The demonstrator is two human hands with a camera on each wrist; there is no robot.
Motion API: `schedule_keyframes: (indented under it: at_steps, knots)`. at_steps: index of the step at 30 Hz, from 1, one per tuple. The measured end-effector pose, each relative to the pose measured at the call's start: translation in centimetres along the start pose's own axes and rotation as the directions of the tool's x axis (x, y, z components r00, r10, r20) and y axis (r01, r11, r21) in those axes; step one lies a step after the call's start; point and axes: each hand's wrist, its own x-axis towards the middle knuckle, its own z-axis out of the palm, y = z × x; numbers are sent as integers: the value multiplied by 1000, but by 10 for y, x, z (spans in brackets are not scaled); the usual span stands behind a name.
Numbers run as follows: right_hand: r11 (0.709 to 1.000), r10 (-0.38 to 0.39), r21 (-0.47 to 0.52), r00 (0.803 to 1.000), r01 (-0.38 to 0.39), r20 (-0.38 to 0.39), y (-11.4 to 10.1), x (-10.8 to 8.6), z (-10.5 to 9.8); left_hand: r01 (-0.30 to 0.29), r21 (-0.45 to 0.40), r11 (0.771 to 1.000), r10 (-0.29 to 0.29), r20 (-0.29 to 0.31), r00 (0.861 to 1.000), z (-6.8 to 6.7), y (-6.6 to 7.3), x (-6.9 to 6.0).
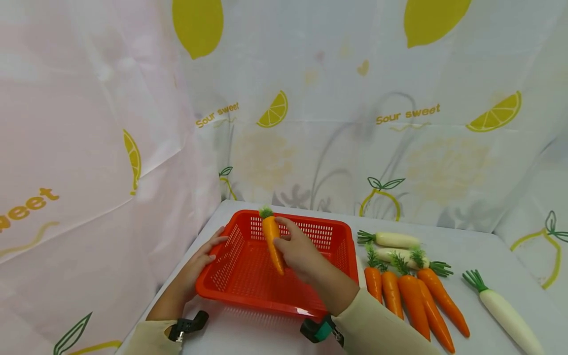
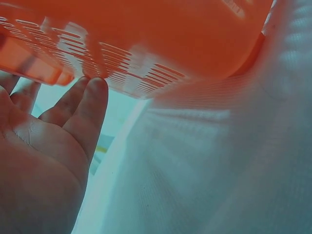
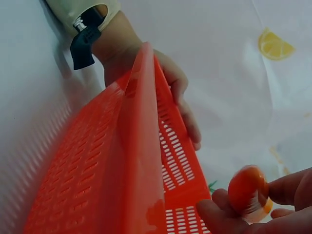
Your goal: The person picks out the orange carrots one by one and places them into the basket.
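My right hand [image 1: 299, 249] pinches an orange carrot [image 1: 271, 241] with a green top, held over the red basket [image 1: 277, 308]. In the right wrist view the carrot [image 3: 247, 190] shows end-on between the thumb and fingers of that hand [image 3: 273, 209]. At the basket's left side, my left hand [image 1: 195, 271] rests on the rim with its fingers over the edge. The left wrist view shows this hand [image 2: 53, 131] with fairly straight fingertips touching the slotted wall of the basket [image 2: 170, 39]. Nothing else shows inside the basket.
Right of the basket lie several orange carrots [image 1: 412, 301] side by side. Behind them are two white radishes [image 1: 397, 240], and another white radish [image 1: 510, 315] lies at the far right. A printed curtain [image 1: 310, 148] stands behind the white table [image 1: 470, 246].
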Motion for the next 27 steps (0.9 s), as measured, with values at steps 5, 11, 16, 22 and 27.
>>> schedule_keyframes:
  at_steps: [5,11,16,22,27]
  knots:
    - [998,36,48,999,-38,30,-1,4,3,-15,3,1000,15,12,1000,3,0,3]
    - [995,58,75,997,-61,53,-4,11,6,-14,2,1000,14,4,1000,4,1,6]
    - [994,77,77,995,-81,63,-7,17,9,-6,16,1000,6,-1,1000,3,3,7]
    - [987,108,114,990,-117,85,-6,26,17,0,38,999,1,-19,1000,-1,6,5]
    - [985,123,107,986,-136,114,0,33,23,-6,32,999,6,7,1000,-2,3,2]
